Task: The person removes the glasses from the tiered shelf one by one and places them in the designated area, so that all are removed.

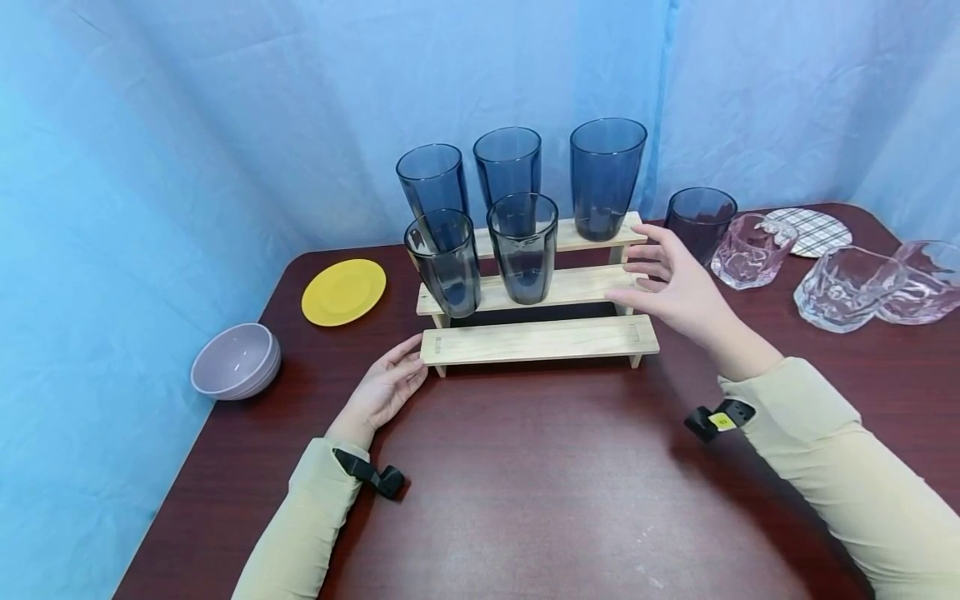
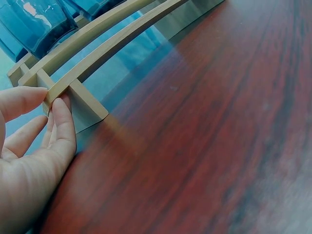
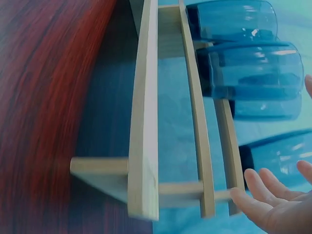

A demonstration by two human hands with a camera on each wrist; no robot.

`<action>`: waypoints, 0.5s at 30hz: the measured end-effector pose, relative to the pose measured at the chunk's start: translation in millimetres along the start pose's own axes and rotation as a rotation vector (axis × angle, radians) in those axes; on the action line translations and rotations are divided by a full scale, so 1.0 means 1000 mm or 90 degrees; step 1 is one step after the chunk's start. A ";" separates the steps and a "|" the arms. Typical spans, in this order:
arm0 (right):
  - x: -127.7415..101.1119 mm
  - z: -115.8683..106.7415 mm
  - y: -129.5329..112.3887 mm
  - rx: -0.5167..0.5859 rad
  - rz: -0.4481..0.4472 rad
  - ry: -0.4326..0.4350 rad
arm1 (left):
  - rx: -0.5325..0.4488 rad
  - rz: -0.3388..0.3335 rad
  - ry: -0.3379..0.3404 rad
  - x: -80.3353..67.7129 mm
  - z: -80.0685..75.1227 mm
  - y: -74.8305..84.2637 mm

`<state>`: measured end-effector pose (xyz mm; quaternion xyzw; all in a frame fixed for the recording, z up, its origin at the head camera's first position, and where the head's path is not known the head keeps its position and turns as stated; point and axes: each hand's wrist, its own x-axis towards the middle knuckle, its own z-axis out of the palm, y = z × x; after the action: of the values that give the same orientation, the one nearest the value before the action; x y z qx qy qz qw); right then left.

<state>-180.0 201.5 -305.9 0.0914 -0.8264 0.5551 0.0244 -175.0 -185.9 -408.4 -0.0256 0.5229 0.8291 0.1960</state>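
Note:
A three-step wooden rack (image 1: 540,340) stands on the table. Three blue-tinted glasses (image 1: 607,179) are on its top step and two more glasses (image 1: 522,250) on the middle one; the lowest board is bare. My left hand (image 1: 386,387) pinches the left end of that lowest board, thumb above and fingers beneath, as the left wrist view shows. At the rack's right end my right hand (image 1: 678,287) hovers with fingers spread and nothing in it. Its fingertips (image 3: 251,178) come close to the ends of the upper boards in the right wrist view.
Right of the rack stand a dark glass (image 1: 701,221), a pink glass (image 1: 750,254) and clear wavy glasses (image 1: 843,292), near a checked round mat (image 1: 810,232). Leftward are a yellow plate (image 1: 343,292) and lilac bowls (image 1: 236,362). Blue curtains (image 1: 300,125) hang behind the table.

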 end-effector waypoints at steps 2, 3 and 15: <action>0.004 0.007 -0.001 0.006 -0.007 -0.010 | 0.004 0.001 -0.002 0.000 0.000 0.000; 0.005 0.010 -0.002 0.009 -0.010 -0.014 | 0.005 0.001 -0.001 0.000 0.000 0.000; 0.026 0.041 -0.013 0.016 -0.037 -0.032 | -0.004 -0.003 0.010 0.000 0.001 0.001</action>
<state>-200.5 155.9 -306.3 0.1296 -0.8167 0.5620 0.0181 -174.8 -185.4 -407.2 -0.0339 0.5214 0.8303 0.1940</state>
